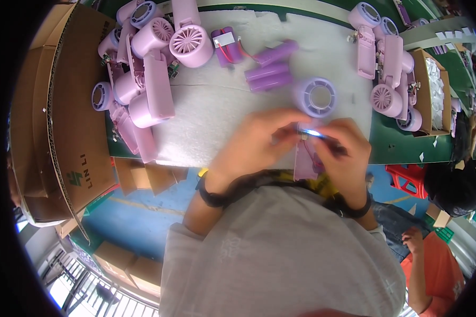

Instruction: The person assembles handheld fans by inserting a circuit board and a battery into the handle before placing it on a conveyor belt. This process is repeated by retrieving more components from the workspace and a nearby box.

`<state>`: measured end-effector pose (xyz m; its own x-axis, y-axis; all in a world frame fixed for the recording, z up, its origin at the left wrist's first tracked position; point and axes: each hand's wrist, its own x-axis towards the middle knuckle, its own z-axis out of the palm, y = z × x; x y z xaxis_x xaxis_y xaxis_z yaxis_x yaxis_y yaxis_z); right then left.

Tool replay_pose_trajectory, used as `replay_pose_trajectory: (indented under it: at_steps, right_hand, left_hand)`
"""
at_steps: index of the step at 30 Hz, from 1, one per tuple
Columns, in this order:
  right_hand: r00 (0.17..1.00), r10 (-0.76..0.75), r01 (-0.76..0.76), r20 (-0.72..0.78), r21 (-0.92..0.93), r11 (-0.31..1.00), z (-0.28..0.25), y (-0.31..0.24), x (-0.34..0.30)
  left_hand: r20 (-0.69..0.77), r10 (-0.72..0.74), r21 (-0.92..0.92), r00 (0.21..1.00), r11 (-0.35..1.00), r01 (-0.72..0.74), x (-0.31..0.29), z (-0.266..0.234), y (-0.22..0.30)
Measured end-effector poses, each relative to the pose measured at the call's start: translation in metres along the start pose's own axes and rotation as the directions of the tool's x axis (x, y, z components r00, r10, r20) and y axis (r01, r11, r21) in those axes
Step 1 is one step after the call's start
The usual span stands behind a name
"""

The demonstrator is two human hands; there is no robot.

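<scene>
My left hand (262, 140) and my right hand (344, 148) meet over the near edge of a white foam mat (217, 100). Together they pinch a small shiny metal part (309, 132) on a lilac plastic handle shell (304, 161) with red wires showing. My right hand also grips a thin dark tool (336, 147). A lilac round fan housing (316, 97) lies just beyond my fingers. Several lilac cylindrical battery cells (269, 71) rest on the mat behind it.
A heap of lilac fan bodies (143, 63) lies at the left, another (386, 63) at the right. A big cardboard box (63, 105) stands left; a smaller carton (433, 90) with white pieces right. Another person (460, 185) sits at lower right by a red stool (407, 179).
</scene>
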<state>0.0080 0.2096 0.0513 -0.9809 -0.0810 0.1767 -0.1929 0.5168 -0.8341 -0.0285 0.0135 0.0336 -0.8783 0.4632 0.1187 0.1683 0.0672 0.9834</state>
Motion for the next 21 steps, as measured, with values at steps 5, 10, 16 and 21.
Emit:
replay_pose_trajectory:
  at_steps: [5,10,16,21]
  right_hand:
    - [1.0,0.01,-0.01,0.001,-0.023,1.0,0.001,-0.002,0.001]
    - [1.0,-0.012,0.012,-0.015,-0.046,0.999,0.003,0.0,0.0]
    - [0.987,0.16,-0.16,0.017,-0.018,0.987,-0.001,0.003,0.005]
    - [0.969,0.188,-0.201,0.162,0.066,0.977,-0.01,0.009,0.005]
  left_hand:
    - [-0.02,-0.004,0.024,1.0,1.0,0.005,0.0,0.001,-0.001]
    - [-0.038,-0.115,0.019,0.993,0.993,0.116,-0.001,0.004,0.002]
    - [-0.076,0.101,0.215,0.992,0.973,-0.083,-0.003,0.012,-0.005]
    - [-0.062,0.143,0.262,0.988,0.957,-0.123,0.001,0.01,-0.001]
